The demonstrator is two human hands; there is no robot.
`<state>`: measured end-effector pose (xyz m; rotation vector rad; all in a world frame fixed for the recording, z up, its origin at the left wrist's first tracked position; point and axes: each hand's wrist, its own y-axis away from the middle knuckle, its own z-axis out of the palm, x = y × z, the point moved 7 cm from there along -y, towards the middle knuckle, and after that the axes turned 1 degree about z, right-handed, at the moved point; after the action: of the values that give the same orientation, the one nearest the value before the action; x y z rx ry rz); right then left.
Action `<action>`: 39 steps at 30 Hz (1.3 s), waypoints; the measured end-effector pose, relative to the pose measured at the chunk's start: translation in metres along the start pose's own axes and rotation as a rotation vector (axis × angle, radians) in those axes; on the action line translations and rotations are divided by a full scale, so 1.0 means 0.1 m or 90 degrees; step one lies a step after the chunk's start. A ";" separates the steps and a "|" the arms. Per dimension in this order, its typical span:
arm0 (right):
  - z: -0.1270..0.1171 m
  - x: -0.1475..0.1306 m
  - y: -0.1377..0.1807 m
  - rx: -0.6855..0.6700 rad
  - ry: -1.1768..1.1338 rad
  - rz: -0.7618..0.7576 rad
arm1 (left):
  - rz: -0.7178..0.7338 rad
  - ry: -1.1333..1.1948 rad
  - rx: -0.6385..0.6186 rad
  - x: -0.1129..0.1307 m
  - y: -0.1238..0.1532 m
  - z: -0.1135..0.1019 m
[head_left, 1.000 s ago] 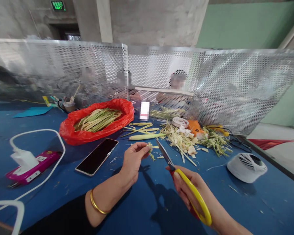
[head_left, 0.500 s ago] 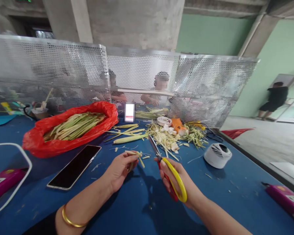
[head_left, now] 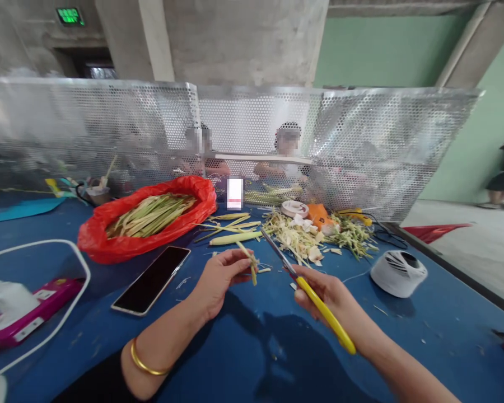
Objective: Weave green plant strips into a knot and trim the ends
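Note:
My left hand (head_left: 229,274) pinches a small piece of pale green plant strips (head_left: 252,263) between thumb and fingertips, above the blue table. One strip sticks up and one points down from it. In my right hand (head_left: 327,294) is a pair of scissors (head_left: 308,288) with yellow handles, the blades pointing away from me and looking closed. The scissors are apart from the plant piece. Just beyond the hands lie long plant strips (head_left: 235,239) and a heap of trimmed scraps (head_left: 294,238). A red plastic bag (head_left: 147,249) holds a bundle of long dried leaves (head_left: 155,215).
A phone (head_left: 151,280) lies left of my left hand, near a purple power strip (head_left: 46,305) with a white cable. At right stands a white spool (head_left: 399,274). A perforated metal screen (head_left: 252,112) closes the far side, with people behind it.
The view has turned left, so things sit further right. My left hand has tilted the plant piece more upright. My right hand has rolled the scissors, and their red part no longer shows.

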<state>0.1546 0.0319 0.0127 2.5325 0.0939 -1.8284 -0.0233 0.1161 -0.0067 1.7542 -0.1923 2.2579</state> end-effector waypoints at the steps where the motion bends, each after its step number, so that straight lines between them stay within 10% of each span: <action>1: -0.05 -0.01 0.01 0.003 0.041 -0.023 | 0.023 -0.031 0.008 0.05 -0.01 -0.02; 10: -0.15 -0.03 0.07 -0.015 0.377 -0.035 | 0.121 -0.202 0.033 0.30 -0.06 -0.14; 39: -0.11 -0.02 0.07 -0.022 0.368 -0.085 | 0.153 -0.235 -0.030 0.43 -0.05 -0.07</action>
<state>0.1650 0.0256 0.0185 2.9989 0.3019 -1.0495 -0.0385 0.1286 0.0323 2.2117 -0.5511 2.0347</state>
